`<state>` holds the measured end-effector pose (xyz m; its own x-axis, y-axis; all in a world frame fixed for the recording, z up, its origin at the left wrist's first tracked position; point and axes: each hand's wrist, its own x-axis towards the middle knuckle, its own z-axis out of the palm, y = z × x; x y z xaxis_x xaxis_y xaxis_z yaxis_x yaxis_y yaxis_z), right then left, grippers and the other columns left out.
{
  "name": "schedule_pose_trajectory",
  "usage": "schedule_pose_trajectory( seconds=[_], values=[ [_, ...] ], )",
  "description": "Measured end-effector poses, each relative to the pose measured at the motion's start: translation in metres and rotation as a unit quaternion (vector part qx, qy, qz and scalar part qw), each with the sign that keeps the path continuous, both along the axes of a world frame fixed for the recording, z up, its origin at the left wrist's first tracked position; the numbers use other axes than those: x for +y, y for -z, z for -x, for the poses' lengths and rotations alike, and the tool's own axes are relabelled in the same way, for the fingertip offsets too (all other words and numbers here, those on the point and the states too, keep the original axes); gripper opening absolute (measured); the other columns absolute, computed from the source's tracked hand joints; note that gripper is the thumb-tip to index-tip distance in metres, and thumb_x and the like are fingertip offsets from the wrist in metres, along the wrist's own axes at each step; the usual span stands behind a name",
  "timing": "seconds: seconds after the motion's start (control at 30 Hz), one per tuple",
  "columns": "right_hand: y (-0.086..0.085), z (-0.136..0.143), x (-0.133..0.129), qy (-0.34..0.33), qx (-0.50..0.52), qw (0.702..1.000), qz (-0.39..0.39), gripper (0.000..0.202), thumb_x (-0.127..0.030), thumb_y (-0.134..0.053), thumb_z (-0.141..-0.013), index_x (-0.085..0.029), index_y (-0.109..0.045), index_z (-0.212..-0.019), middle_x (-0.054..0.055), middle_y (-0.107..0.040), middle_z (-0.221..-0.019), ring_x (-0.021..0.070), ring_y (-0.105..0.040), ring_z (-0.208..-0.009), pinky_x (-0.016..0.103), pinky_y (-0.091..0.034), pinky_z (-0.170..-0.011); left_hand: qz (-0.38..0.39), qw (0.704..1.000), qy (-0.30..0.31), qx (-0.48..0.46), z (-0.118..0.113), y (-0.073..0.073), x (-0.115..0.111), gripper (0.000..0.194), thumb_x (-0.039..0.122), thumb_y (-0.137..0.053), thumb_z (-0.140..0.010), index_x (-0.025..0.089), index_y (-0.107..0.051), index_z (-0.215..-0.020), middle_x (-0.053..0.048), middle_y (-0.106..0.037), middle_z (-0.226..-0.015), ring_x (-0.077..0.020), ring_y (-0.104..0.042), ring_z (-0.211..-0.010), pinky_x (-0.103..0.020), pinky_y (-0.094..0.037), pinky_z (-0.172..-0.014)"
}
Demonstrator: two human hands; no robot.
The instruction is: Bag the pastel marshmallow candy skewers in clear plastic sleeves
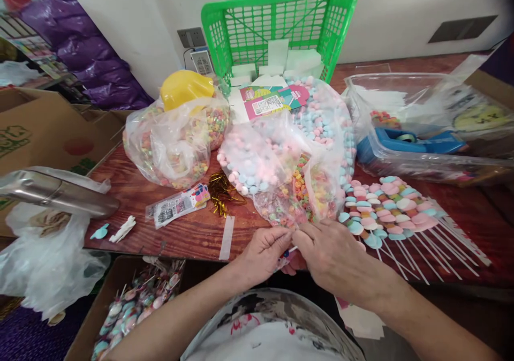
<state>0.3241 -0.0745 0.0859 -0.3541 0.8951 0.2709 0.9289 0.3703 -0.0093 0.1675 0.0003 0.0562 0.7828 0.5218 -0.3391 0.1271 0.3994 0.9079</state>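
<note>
My left hand (261, 256) and my right hand (333, 254) meet at the table's front edge, fingers pinched round a small wrapped candy stick (286, 254), mostly hidden by the fingers. A bit of white stick and pink and blue wrapper shows between them. Just beyond lies a clear bag of colourful ring candies (301, 187), beside a large bag of pink and blue candies (257, 160). To the right, candy skewers on white sticks (389, 208) lie in a pile. Left of my hands are gold twist ties (223, 189) and printed clear wrappers (179, 205).
A green basket (277, 10) stands at the back. A clear bin (429, 163) with a blue tape dispenser (421, 140) is at right. At left are a steel flask (60, 195) and a ring-candy bag (172, 141). A box of wrapped skewers (132, 313) sits below the table.
</note>
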Motion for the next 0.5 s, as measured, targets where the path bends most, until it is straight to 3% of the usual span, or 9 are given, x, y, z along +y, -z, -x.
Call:
schedule_pose_trajectory(
  seconds=[0.07, 0.13, 0.23, 0.3, 0.37, 0.43, 0.5],
  values=[
    [0.002, 0.007, 0.002, 0.034, 0.016, 0.999, 0.004, 0.018, -0.003, -0.050, -0.075, -0.017, -0.056, -0.086, 0.008, -0.061, -0.082, 0.0219, -0.056, -0.076, 0.033, -0.040, -0.068, 0.001, 0.999, -0.036, -0.015, -0.003, 0.000, -0.002, 0.054, 0.065, -0.059, -0.077, 0.012, -0.067, -0.083, 0.002, -0.054, -0.052, -0.0076, -0.051, -0.045, -0.018, -0.041, -0.045],
    [0.003, 0.008, 0.004, 0.045, 0.113, 0.993, 0.002, 0.028, -0.006, -0.047, -0.081, -0.015, -0.057, -0.105, 0.008, -0.063, -0.088, 0.0211, -0.058, -0.079, 0.032, -0.043, -0.070, -0.007, 0.996, -0.091, -0.017, -0.003, -0.004, -0.001, 0.053, 0.062, -0.060, -0.079, 0.012, -0.069, -0.096, 0.004, -0.052, -0.050, -0.0063, -0.046, -0.041, -0.017, -0.039, -0.043],
    [0.010, 0.011, 0.006, 0.076, 0.355, 0.932, -0.002, 0.049, -0.021, -0.050, -0.091, -0.019, -0.040, -0.139, 0.006, -0.064, -0.099, 0.0165, -0.059, -0.079, 0.029, -0.048, -0.070, -0.062, 0.983, -0.171, -0.020, -0.002, -0.012, 0.003, 0.054, 0.055, -0.058, -0.084, 0.016, -0.062, -0.122, 0.004, -0.054, -0.053, -0.0065, -0.043, -0.044, -0.018, -0.039, -0.046],
    [0.021, 0.018, 0.008, 0.095, 0.460, 0.883, -0.017, 0.044, -0.027, -0.058, -0.088, -0.023, -0.050, -0.131, 0.005, -0.063, -0.101, 0.0160, -0.060, -0.082, 0.028, -0.050, -0.070, -0.111, 0.973, -0.204, -0.022, 0.000, -0.016, 0.005, 0.053, 0.051, -0.056, -0.087, 0.021, -0.057, -0.130, 0.001, -0.060, -0.064, -0.0087, -0.050, -0.055, -0.019, -0.043, -0.055],
    [0.035, 0.027, 0.011, 0.090, 0.506, 0.856, -0.062, 0.019, -0.022, -0.061, -0.086, -0.022, -0.065, -0.104, 0.005, -0.063, -0.097, 0.0171, -0.061, -0.085, 0.029, -0.050, -0.072, -0.138, 0.967, -0.215, -0.015, 0.002, -0.018, 0.005, 0.053, 0.050, -0.055, -0.088, 0.024, -0.053, -0.134, -0.001, -0.065, -0.079, -0.0104, -0.055, -0.064, -0.021, -0.046, -0.063],
    [0.045, 0.035, 0.015, 0.084, 0.535, 0.832, -0.119, 0.009, -0.015, -0.058, -0.086, -0.020, -0.064, -0.083, 0.004, -0.063, -0.088, 0.0165, -0.061, -0.082, 0.029, -0.049, -0.070, -0.113, 0.975, -0.190, -0.010, 0.007, -0.017, 0.003, 0.059, 0.052, -0.053, -0.088, 0.027, -0.045, -0.141, -0.002, -0.065, -0.086, -0.0107, -0.056, -0.064, -0.022, -0.048, -0.062],
    [0.049, 0.036, 0.020, 0.094, 0.545, 0.818, -0.159, 0.013, -0.011, -0.056, -0.086, -0.020, -0.061, -0.079, 0.003, -0.062, -0.083, 0.0157, -0.060, -0.078, 0.029, -0.049, -0.069, -0.052, 0.989, -0.133, -0.026, 0.012, -0.013, 0.002, 0.064, 0.053, -0.055, -0.087, 0.027, -0.038, -0.143, -0.001, -0.063, -0.082, -0.0100, -0.055, -0.058, -0.023, -0.048, -0.055]
  ],
)
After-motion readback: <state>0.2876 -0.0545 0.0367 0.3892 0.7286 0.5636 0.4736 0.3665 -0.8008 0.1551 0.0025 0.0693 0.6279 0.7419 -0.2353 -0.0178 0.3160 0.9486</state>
